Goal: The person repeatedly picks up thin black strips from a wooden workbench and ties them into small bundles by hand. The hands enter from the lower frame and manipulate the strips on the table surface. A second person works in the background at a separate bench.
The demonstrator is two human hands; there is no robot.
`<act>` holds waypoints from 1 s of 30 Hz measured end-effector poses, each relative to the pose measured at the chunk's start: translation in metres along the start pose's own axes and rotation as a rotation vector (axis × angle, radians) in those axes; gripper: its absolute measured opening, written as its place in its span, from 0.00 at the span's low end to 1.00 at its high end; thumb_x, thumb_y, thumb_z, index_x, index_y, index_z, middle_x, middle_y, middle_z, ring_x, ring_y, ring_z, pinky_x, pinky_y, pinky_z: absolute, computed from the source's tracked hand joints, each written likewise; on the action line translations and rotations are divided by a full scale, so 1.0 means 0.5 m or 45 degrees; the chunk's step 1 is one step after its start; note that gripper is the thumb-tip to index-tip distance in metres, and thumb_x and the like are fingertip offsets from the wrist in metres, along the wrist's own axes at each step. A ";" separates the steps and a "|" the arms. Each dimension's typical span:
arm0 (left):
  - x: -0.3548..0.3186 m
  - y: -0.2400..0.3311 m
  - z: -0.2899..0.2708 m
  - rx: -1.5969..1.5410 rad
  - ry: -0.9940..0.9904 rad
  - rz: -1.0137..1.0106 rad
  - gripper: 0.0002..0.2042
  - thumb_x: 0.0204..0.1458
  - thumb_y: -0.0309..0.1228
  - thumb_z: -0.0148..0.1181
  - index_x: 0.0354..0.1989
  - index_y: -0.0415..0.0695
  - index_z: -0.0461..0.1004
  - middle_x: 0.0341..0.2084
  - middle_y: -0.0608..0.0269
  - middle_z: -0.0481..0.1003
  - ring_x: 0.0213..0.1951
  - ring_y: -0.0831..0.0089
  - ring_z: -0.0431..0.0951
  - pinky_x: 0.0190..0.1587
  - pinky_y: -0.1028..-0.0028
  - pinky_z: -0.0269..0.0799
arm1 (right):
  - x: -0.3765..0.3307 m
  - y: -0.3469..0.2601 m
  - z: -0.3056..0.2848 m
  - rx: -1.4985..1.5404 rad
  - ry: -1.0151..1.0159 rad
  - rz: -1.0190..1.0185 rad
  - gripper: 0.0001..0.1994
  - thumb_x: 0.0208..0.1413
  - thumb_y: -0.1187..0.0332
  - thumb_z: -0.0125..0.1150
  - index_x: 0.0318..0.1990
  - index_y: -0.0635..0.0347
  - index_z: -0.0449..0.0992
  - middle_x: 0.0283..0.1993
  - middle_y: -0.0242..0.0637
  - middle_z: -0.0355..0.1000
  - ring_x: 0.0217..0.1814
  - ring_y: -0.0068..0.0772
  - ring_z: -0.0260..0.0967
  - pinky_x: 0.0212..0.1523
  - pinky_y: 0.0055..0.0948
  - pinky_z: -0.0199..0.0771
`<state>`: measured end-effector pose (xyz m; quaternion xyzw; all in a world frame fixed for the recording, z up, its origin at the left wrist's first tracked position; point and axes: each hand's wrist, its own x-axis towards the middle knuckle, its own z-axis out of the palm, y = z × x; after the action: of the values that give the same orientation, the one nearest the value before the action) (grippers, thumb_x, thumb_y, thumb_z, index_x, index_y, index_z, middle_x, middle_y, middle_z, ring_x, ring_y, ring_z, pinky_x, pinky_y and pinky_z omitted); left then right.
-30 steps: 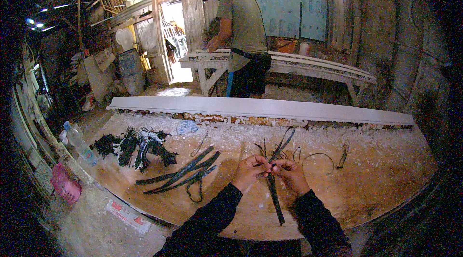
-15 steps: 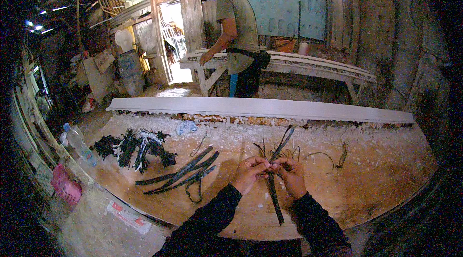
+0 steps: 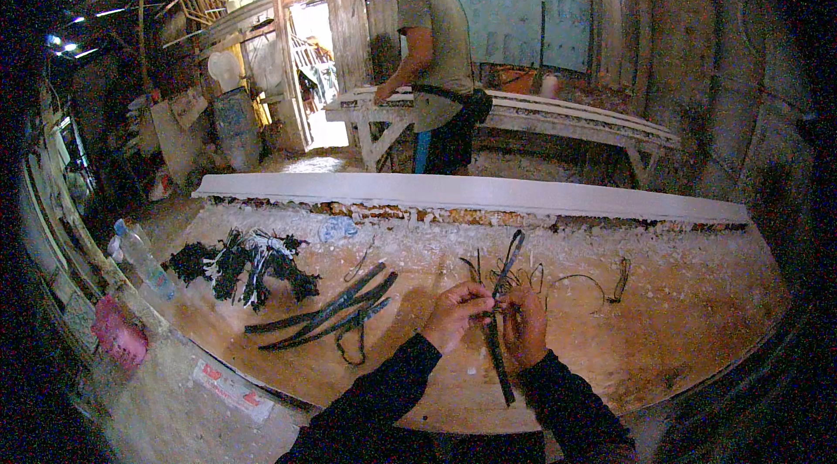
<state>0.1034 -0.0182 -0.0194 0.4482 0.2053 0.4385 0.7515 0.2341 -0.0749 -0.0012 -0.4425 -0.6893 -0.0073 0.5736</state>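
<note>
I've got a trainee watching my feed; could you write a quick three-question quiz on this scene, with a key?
1. Multiple choice: at which thing do the person's bare left hand and bare right hand come together?
A) a clear plastic bottle
B) a slim flat black strip
C) a pink container

2. True or false: the tangled black-and-white stringy bundle lies to the left of the loose flat black strips.

3. Fill in near or far: the long straight white bar runs along the ____ side of the brown wooden tabletop.

Key: 1. B; 2. True; 3. far.
</note>
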 end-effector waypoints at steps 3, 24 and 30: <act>0.007 -0.008 -0.008 0.071 -0.040 0.054 0.04 0.45 0.24 0.56 0.30 0.44 0.70 0.27 0.68 0.72 0.30 0.80 0.71 0.30 0.79 0.69 | 0.001 0.023 0.011 0.196 0.005 -0.085 0.07 0.43 0.84 0.48 0.30 0.63 0.65 0.34 0.41 0.66 0.36 0.37 0.65 0.38 0.30 0.66; 0.011 0.017 -0.002 0.650 -0.046 0.437 0.12 0.40 0.20 0.59 0.32 0.43 0.64 0.28 0.67 0.70 0.33 0.78 0.71 0.34 0.79 0.69 | 0.007 -0.021 0.000 0.653 -0.048 0.714 0.01 0.50 0.74 0.52 0.30 0.59 0.67 0.30 0.32 0.67 0.33 0.26 0.65 0.35 0.23 0.66; 0.025 -0.018 -0.025 0.800 -0.095 0.534 0.14 0.39 0.20 0.60 0.33 0.43 0.63 0.27 0.69 0.69 0.32 0.81 0.70 0.35 0.81 0.68 | 0.028 -0.012 -0.017 1.497 -0.116 1.175 0.02 0.48 0.72 0.54 0.29 0.57 0.68 0.28 0.29 0.68 0.31 0.24 0.65 0.35 0.21 0.66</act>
<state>0.1054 -0.0035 -0.0323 0.7048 0.2061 0.4817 0.4783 0.2378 -0.0746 0.0156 -0.3071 -0.3468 0.6219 0.6314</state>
